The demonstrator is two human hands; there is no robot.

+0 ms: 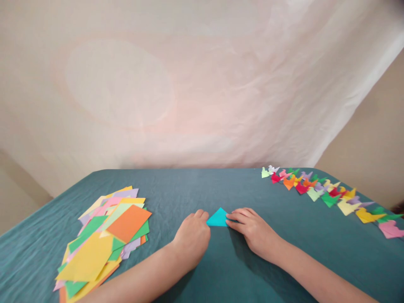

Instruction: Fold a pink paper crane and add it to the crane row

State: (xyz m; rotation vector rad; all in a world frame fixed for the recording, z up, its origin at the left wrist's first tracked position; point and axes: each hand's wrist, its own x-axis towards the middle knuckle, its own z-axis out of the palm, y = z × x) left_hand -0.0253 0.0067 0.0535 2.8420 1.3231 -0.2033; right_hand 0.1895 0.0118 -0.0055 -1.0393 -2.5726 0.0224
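Observation:
A small cyan paper triangle (pixel 218 218) lies flat on the teal tablecloth (pixel 195 185) in front of me. My left hand (pixel 191 237) rests knuckles up at the triangle's left corner, fingers curled under and pressing on that edge. My right hand (pixel 251 229) lies on the triangle's right side, its fingers stretched flat with the tips on the paper. Neither hand lifts the paper.
A loose pile of coloured square paper sheets (pixel 104 235) lies at the left, an orange sheet (pixel 128 223) on top. A row of several small folded paper figures (pixel 328 193) runs along the table's right edge. A pale cloth (pixel 189 84) hangs behind the table.

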